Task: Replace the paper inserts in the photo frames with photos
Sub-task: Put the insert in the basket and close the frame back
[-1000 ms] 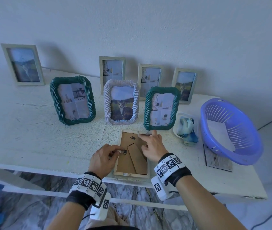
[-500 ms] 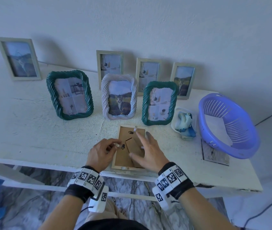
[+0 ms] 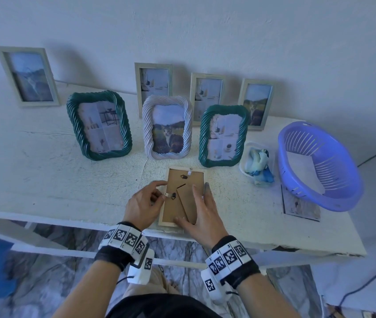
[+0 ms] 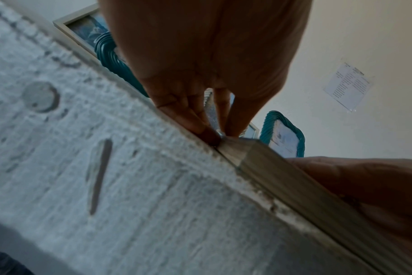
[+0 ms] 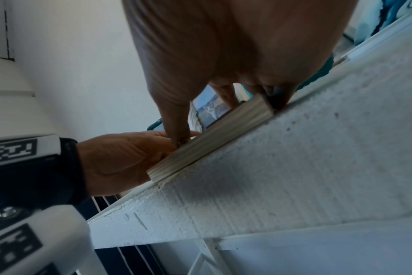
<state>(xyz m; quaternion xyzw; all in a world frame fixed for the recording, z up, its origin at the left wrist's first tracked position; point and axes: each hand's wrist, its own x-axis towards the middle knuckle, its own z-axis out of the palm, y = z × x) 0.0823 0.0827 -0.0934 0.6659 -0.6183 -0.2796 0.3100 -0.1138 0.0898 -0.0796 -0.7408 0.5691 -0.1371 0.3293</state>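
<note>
A pale wooden photo frame lies face down near the table's front edge, its brown backing and fold-out stand facing up. My left hand is at the frame's left side, with thumb and forefinger pinching a small metal tab on the backing. My right hand lies flat on the backing and stand with straight fingers, the thumb near the frame's bottom edge. The left wrist view shows my left fingertips at the frame's rim. The right wrist view shows the frame's front edge.
Several upright frames stand behind: a green one, a white rope one, another green one, and plain ones along the wall. At right sit a purple basket, a loose photo and a small dish with blue cloth.
My right hand has left the tab at the frame's top and slid back toward me, now flat on the backing. My left hand has stayed at the left tab.
</note>
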